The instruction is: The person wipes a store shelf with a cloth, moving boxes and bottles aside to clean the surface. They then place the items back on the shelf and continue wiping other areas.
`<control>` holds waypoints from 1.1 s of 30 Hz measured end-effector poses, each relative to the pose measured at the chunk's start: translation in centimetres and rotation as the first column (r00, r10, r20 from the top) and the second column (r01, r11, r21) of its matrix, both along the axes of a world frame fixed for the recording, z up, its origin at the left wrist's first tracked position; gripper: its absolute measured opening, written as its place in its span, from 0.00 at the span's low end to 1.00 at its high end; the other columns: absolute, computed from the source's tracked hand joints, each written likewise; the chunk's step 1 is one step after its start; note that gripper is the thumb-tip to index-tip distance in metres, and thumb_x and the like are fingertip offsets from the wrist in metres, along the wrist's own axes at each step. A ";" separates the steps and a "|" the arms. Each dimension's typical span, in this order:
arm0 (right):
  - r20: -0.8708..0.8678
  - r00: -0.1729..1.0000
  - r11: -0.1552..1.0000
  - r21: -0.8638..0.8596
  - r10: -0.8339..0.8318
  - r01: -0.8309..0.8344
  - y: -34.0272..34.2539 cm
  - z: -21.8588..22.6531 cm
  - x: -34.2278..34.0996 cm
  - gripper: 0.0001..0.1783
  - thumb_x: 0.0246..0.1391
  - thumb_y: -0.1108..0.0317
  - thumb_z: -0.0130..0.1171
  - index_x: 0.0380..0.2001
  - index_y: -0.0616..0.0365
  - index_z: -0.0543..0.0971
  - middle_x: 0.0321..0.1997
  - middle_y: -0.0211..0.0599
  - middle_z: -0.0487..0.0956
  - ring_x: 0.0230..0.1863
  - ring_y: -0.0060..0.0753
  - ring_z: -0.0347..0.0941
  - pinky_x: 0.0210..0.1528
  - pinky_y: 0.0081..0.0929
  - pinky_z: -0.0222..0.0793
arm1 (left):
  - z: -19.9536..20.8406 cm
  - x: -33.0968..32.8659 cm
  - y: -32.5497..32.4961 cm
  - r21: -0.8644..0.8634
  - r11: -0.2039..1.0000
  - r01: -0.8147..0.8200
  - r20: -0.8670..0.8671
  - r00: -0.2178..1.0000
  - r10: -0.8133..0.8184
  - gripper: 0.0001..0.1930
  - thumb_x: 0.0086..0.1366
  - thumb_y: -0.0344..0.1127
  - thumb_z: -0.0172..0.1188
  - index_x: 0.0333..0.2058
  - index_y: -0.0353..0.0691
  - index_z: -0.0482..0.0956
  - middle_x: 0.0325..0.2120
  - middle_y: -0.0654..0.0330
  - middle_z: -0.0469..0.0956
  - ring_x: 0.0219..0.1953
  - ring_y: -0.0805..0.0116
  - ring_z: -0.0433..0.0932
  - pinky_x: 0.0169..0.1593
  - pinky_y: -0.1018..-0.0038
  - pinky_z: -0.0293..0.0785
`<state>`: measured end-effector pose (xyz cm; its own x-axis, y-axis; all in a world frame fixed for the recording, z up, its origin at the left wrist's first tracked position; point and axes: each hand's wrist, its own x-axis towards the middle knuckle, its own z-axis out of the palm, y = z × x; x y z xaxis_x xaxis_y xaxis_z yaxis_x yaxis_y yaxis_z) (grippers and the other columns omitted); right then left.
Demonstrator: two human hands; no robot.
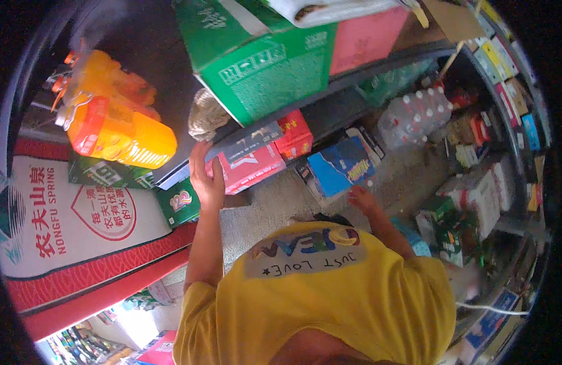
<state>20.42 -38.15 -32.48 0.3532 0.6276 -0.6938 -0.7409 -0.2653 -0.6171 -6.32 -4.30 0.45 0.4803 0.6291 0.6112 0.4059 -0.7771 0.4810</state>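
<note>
My left hand (206,182) is raised at the dark counter's edge, its fingers just below a crumpled grey-brown cloth (208,115). Its thumb stands apart from the fingers, and I see nothing held in it. Right beside it is a pink-red carton (255,169) below the counter. My right hand (365,199) hangs lower, fingers loosely bent and a little apart. Its fingertips are close to a carton with a torn blue top (338,167) on the floor; whether they touch it is unclear. No object shows in that hand.
A large green carton (268,76) stands on the counter, with bottles of orange drink (120,131) to its left. Wrapped clear bottles (417,115) lie far right. A red-and-white printed sheet (80,225) covers the left side. Shelves with small packs (506,73) line the right.
</note>
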 end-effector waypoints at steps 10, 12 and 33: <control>0.233 0.947 0.975 -0.099 0.219 -0.201 1.5 6.5 6.2 0.25 0.49 0.57 0.52 0.49 0.55 0.63 0.42 0.39 0.72 0.37 0.34 0.72 0.35 0.28 0.70 | 0.6 4.8 11.3 -0.121 0.991 0.062 -0.342 0.934 -0.100 0.20 0.53 0.36 0.53 0.46 0.38 0.68 0.45 0.49 0.67 0.48 0.52 0.66 0.50 0.65 0.62; 0.231 0.954 0.976 -0.149 0.193 -0.161 1.6 6.9 7.9 0.25 0.50 0.56 0.52 0.49 0.56 0.63 0.41 0.39 0.72 0.35 0.33 0.72 0.33 0.28 0.69 | 1.9 5.1 9.7 -0.125 0.992 0.022 -0.436 0.897 -0.075 0.19 0.53 0.38 0.53 0.44 0.39 0.69 0.43 0.50 0.69 0.46 0.53 0.68 0.48 0.65 0.63; 0.861 0.494 0.824 0.193 0.118 -0.533 15.2 26.0 9.9 0.20 0.52 0.67 0.50 0.49 0.57 0.66 0.46 0.40 0.72 0.44 0.33 0.70 0.41 0.25 0.68 | -3.5 4.8 -7.6 -0.535 0.844 -0.042 0.178 0.971 0.161 0.15 0.61 0.36 0.46 0.47 0.39 0.65 0.26 0.55 0.74 0.30 0.67 0.74 0.37 0.73 0.68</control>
<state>30.34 -22.97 -6.51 0.3164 0.9434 0.0991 0.1991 0.0361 -0.9793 -1.53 -11.94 -3.03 0.2957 0.9209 0.2541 0.3126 -0.3446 0.8852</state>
